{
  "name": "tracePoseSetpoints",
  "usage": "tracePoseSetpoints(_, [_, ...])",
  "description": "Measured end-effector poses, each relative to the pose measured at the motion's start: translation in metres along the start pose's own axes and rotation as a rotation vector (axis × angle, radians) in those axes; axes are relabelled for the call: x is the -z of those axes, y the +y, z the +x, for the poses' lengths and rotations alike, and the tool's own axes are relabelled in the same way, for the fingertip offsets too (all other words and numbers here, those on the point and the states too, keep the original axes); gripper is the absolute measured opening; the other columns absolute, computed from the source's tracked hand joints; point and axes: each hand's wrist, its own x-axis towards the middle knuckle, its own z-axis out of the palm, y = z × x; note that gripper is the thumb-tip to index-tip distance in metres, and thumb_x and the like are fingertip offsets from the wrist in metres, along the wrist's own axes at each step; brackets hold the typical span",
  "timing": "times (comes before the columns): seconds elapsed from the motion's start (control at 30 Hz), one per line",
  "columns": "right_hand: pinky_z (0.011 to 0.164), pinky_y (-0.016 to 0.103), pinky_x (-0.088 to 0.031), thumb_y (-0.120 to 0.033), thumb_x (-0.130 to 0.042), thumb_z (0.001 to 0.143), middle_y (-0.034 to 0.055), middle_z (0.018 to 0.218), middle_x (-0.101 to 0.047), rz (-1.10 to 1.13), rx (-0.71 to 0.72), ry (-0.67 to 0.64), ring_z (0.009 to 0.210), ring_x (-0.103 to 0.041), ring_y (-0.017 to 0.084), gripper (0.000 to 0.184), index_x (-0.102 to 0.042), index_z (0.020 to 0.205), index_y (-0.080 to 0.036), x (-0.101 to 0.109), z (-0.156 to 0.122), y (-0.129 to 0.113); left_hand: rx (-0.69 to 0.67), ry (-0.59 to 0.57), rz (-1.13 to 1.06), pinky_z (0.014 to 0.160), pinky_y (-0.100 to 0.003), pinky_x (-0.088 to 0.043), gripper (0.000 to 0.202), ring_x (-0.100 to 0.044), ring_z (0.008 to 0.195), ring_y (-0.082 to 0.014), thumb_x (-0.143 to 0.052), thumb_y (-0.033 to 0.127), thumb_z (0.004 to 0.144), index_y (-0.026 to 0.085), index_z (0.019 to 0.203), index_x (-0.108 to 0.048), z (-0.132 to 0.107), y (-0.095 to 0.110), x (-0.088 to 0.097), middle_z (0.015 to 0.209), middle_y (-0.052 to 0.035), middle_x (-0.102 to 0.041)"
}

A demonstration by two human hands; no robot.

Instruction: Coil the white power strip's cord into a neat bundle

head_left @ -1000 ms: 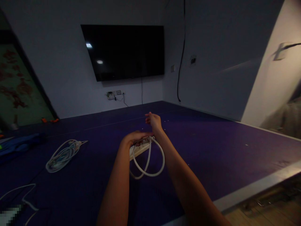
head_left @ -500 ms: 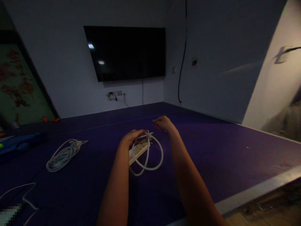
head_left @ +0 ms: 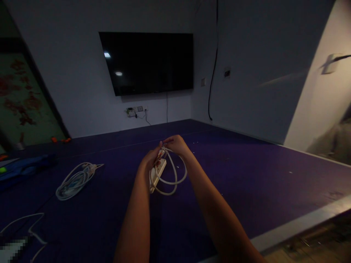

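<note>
Progress: cord (head_left: 169, 179) of the white power strip (head_left: 157, 174) hangs in a few loose loops off the hands, so the winding looks partly done; the loops are not yet drawn tight or tied off.
Left hand (head_left: 150, 159): fingers curled around the top end of the power strip, which slants down toward 7 o'clock below the palm.
Right hand (head_left: 177, 143): at 1 o'clock from the left, fingers pinched narrow on the cord where the loops gather.
Cord position: loops dangle at 6 o'clock under both sets of fingers, above the purple floor (head_left: 246, 182).
Surroundings: a second coiled cable (head_left: 74, 179) lies at 9 o'clock, well apart; a dark wall screen (head_left: 148, 62) is at 12 o'clock.
</note>
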Motion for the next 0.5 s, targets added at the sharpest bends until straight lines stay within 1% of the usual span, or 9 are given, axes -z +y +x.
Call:
tracePoseSetpoints(0.07, [0.055, 0.021, -0.045, -0.009, -0.064, 0.063, 0.0023, 0.061, -0.068, 0.012, 0.098, 0.041, 0.058, -0.061, 0.014, 0.02, -0.073, 0.08, -0.014, -0.004, -0.001, -0.001, 0.007, 0.008, -0.06, 0.038, -0.021, -0.031, 0.054, -0.042, 0.033, -0.0081, -0.057, 0.071, 0.065, 0.016, 0.064, -0.056, 0.0, 0.0, 0.0, 0.044, 0.004, -0.047])
tracePoseSetpoints(0.13, [0.059, 0.023, -0.047, -0.007, -0.061, 0.062, 0.0021, 0.063, -0.068, 0.059, 0.178, 0.08, 0.059, -0.062, 0.014, 0.021, -0.072, 0.078, -0.016, -0.009, -0.002, -0.002, 0.025, 0.019, -0.113, 0.039, -0.021, -0.034, 0.046, -0.046, 0.034, -0.0093, -0.06, 0.061, 0.07, 0.016, 0.065, -0.057, 0.002, -0.001, -0.001, 0.045, 0.0027, -0.05])
tracePoseSetpoints(0.27, [0.067, 0.024, -0.05, -0.004, -0.052, 0.065, 0.0019, 0.072, -0.069, 0.233, 0.276, 0.133, 0.067, -0.064, 0.014, 0.023, -0.068, 0.075, -0.017, -0.017, -0.003, -0.005, 0.014, 0.091, -0.181, 0.045, -0.02, -0.04, 0.033, -0.053, 0.039, -0.0107, -0.058, 0.045, 0.077, 0.014, 0.065, -0.055, 0.004, 0.001, -0.001, 0.047, -0.0002, -0.056])
tracePoseSetpoints(0.4, [0.071, 0.025, -0.05, -0.008, -0.046, 0.07, 0.0019, 0.075, -0.067, 0.405, 0.323, 0.249, 0.069, -0.064, 0.012, 0.018, -0.06, 0.073, -0.018, -0.018, -0.005, -0.009, 0.019, 0.079, -0.2, 0.048, -0.021, -0.043, 0.031, -0.059, 0.044, -0.0131, -0.056, 0.043, 0.079, 0.014, 0.067, -0.056, 0.001, 0.005, 0.002, 0.054, -0.0046, -0.062])
tracePoseSetpoints(0.5, [0.076, 0.027, -0.05, -0.009, -0.043, 0.072, 0.0021, 0.075, -0.065, 0.437, 0.39, 0.35, 0.075, -0.065, 0.014, 0.016, -0.056, 0.074, -0.019, -0.015, -0.008, -0.01, 0.032, 0.013, -0.21, 0.047, -0.022, -0.043, 0.032, -0.061, 0.046, -0.015, -0.054, 0.044, 0.08, 0.013, 0.07, -0.058, -0.003, 0.007, 0.006, 0.057, -0.0069, -0.064])
